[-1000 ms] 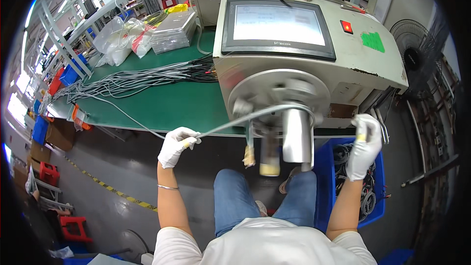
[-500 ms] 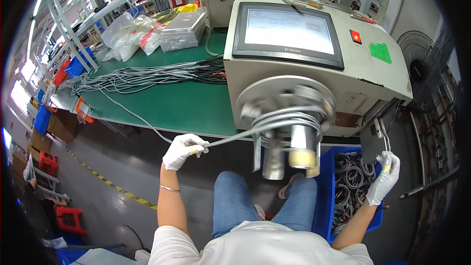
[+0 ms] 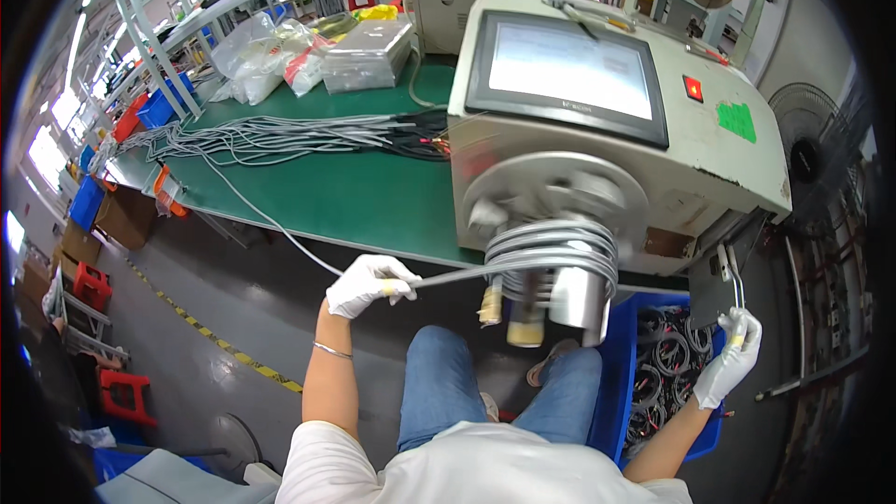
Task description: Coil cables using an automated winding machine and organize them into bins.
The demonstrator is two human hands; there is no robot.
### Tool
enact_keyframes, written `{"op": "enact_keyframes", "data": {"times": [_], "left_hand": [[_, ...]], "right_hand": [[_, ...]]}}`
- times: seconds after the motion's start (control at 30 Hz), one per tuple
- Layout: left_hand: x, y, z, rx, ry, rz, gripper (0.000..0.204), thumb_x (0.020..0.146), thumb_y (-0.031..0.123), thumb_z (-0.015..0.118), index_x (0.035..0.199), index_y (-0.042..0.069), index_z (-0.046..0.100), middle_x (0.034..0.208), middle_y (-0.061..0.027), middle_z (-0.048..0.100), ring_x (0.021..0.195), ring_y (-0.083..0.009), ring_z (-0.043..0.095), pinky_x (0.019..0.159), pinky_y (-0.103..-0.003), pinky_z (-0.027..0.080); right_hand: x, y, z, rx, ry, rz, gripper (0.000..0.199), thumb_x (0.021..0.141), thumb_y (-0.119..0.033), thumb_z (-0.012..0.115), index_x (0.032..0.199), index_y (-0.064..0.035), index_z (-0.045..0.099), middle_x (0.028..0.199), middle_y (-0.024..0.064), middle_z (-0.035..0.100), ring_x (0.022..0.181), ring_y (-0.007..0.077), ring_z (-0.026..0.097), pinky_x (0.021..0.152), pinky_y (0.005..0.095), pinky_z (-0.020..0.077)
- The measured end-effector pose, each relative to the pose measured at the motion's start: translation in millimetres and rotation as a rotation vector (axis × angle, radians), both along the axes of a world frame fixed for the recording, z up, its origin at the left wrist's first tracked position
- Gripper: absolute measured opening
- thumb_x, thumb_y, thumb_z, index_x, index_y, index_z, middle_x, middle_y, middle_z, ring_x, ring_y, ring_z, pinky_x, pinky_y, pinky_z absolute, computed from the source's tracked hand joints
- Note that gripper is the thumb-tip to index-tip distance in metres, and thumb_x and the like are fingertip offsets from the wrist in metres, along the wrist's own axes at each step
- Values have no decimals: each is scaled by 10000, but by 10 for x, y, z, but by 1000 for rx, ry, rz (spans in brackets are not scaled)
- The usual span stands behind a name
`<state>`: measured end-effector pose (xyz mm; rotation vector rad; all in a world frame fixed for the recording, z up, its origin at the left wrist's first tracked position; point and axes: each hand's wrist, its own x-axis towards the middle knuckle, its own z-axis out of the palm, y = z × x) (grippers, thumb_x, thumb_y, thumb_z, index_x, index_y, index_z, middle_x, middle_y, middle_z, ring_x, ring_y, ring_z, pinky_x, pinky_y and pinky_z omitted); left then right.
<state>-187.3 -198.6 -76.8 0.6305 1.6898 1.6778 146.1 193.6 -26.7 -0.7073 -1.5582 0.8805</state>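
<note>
Green bench (image 3: 364, 196) carries a winding machine (image 3: 607, 131); grey cable (image 3: 448, 275) is coiling on its spindle (image 3: 551, 257). Left hand (image 3: 369, 285) is closed on the cable, guiding it; right hand (image 3: 733, 359) grips a lever (image 3: 733, 271). Winding looks underway; steady tension comes next.

Winding machine (image 3: 616, 121) sits on the bench (image 3: 355, 196), at its right end, screen (image 3: 565, 70) on its sloped top. Spool (image 3: 551, 261) sticks out of machine's front, over the person's knees, cable (image 3: 448, 273) coiled around it. Cable runs left from spool through left hand (image 3: 369, 285), then back up onto bench. Loose cable bundle (image 3: 271, 135) lies on bench left of machine; plastic bags (image 3: 271, 65) behind it. Crate (image 3: 653, 373) on floor below machine, right of the legs, coiled cables inside. Right hand (image 3: 728, 369) above crate's right side, beside a lever (image 3: 733, 271) at machine's right.
</note>
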Motion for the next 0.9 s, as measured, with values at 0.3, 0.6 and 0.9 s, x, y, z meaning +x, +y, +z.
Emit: {"op": "enact_keyframes", "data": {"times": [0.3, 0.6, 0.9], "left_hand": [[67, 95, 37, 32, -50, -64, 156, 717, 41, 708, 860, -19, 689, 772, -152, 668, 584, -154, 567, 542, -261, 456], [131, 185, 67, 71, -48, -62, 168, 705, 29, 717, 864, -16, 688, 757, -149, 658, 568, -152, 563, 519, -247, 434], [730, 712, 835, 370, 15, -115, 252, 709, 8, 746, 949, -22, 675, 882, -126, 657, 741, -151, 613, 644, -258, 486]], "right_hand": [[2, 15, -12, -20, -3, -7, 179, 967, -148, 493, 926, 5, 577, 923, 58, 586, 769, 113, 542, 794, 261, 461], [-39, -33, -21, -36, -20, 11, 174, 965, -148, 492, 904, -3, 567, 918, 56, 583, 755, 109, 537, 776, 261, 455], [-315, -310, 54, -45, 10, 199, 118, 938, -78, 511, 853, 1, 535, 899, 83, 574, 734, 115, 542, 735, 255, 466]]}}
